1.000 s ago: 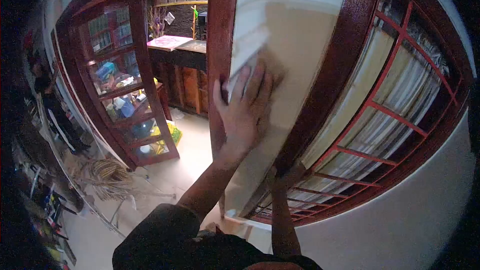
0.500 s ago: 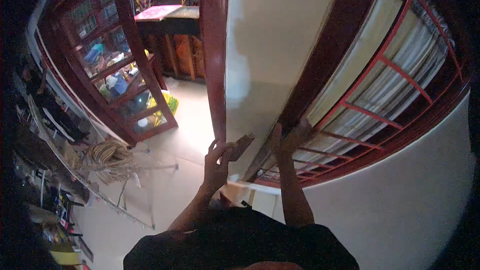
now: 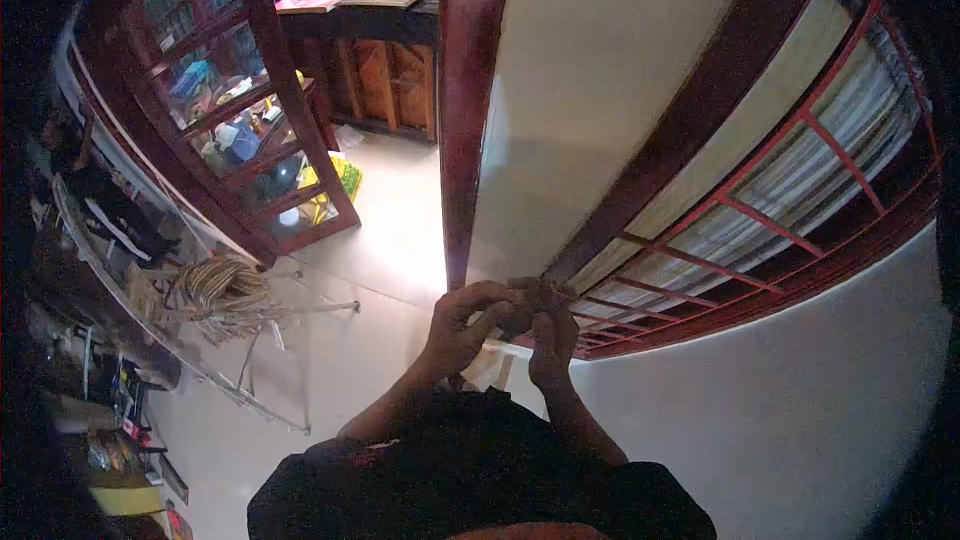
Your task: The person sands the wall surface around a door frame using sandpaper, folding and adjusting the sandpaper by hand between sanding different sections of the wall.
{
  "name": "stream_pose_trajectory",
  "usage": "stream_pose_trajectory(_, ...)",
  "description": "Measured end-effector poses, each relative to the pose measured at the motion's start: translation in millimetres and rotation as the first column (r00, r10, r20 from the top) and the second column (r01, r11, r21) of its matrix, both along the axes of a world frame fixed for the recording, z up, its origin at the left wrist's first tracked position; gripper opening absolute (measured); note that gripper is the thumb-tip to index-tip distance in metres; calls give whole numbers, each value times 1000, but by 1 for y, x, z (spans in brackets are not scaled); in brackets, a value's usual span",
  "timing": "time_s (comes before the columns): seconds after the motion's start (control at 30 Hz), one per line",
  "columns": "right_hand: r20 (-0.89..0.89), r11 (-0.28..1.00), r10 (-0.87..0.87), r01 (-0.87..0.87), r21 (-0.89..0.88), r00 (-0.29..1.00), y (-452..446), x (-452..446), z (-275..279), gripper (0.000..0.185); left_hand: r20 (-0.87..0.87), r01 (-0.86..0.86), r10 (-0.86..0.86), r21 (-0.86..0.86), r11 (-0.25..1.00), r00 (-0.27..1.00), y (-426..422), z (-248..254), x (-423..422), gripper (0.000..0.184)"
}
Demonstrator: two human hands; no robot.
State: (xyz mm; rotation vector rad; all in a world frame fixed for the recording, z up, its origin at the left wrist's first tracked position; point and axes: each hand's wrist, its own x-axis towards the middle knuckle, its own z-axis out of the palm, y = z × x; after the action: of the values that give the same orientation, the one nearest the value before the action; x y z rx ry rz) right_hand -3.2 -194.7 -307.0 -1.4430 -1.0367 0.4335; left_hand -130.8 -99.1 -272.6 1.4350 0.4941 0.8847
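Observation:
Both hands are close together in front of my chest. A small brown block (image 3: 518,317) is between them, dark and partly covered by fingers; its exact kind cannot be made out. My left hand (image 3: 463,329) is curled around its left side, thumb bent inward. On the other side, my right hand (image 3: 552,345) has its fingers closed against it, thumb up. Just beyond the hands, a pale wall panel (image 3: 585,90) stands between dark red wooden posts, the left post (image 3: 468,110) and the right post (image 3: 680,80).
At left, a glass-paned door (image 3: 290,130) stands ajar. Past the doorway is a wooden counter (image 3: 375,85). A metal rack (image 3: 300,305) bears a coil of striped cord-like material (image 3: 225,295). A barred window (image 3: 770,225) with a curtain is at right, above a pale wall (image 3: 760,390).
My right hand has come down and left from the window-side post to the brown block. My left hand has shifted right with the block. The view has turned slightly.

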Motion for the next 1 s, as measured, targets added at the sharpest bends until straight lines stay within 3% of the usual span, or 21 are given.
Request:
stream_pose_trajectory(0.03,-187,996,50,-36,80,981,7,-5,20,40,5,6,-6,8,1000,1000,3,4,2,16)
stream_pose_trajectory(0.1,-107,993,-30,41,106,994,14,-7,25,35,-68,25,-21,48,999,997,10,15,5,16)
stream_pose_trajectory(0.13,-34,986,-107,111,123,994,18,-8,26,32,-79,-22,41,235,972,996,15,16,7,16)
stream_pose_trajectory(0.17,-30,987,-105,108,122,994,23,-7,27,32,-75,-25,44,233,972,996,21,18,8,16)
stream_pose_trajectory(0.23,-110,972,-152,169,164,982,29,-5,30,31,-33,-117,161,550,827,986,34,24,9,20)
stream_pose_trajectory(0.27,-109,974,-154,169,153,982,33,-9,37,31,-35,-116,160,541,833,987,41,32,10,20)
stream_pose_trajectory(0.33,-353,913,-203,307,270,913,44,-21,60,31,154,-348,403,811,470,902,60,49,14,39)
stream_pose_trajectory(0.4,-339,904,-174,287,318,925,52,-22,70,30,200,-481,539,752,451,819,85,37,27,70)
stream_pose_trajectory(0.43,-325,890,-137,261,375,936,52,-22,71,29,307,-580,557,699,419,772,101,40,35,72)
stream_pose_trajectory(0.47,-327,889,-152,273,366,933,51,-19,66,29,260,-564,633,753,340,729,109,49,35,77)
stream_pose_trajectory(0.53,-120,889,-251,278,365,960,50,-10,53,26,289,-581,580,701,413,762,130,59,48,77)
stream_pose_trajectory(0.63,-14,836,-337,306,456,941,60,-11,66,25,263,-534,503,659,529,823,139,69,56,82)
stream_pose_trajectory(0.7,-83,832,-336,337,440,938,60,-13,63,25,167,-382,345,471,795,924,136,71,59,84)
stream_pose_trajectory(0.73,-160,832,-321,359,423,934,59,-14,61,26,162,-374,338,465,802,927,136,72,59,84)
stream_pose_trajectory(0.93,-219,836,-318,382,394,922,68,-26,67,26,116,-353,355,583,731,928,142,72,57,81)
stream_pose_trajectory(1.0,-176,825,-380,419,379,908,68,-19,47,25,185,-375,334,606,702,924,145,61,57,80)
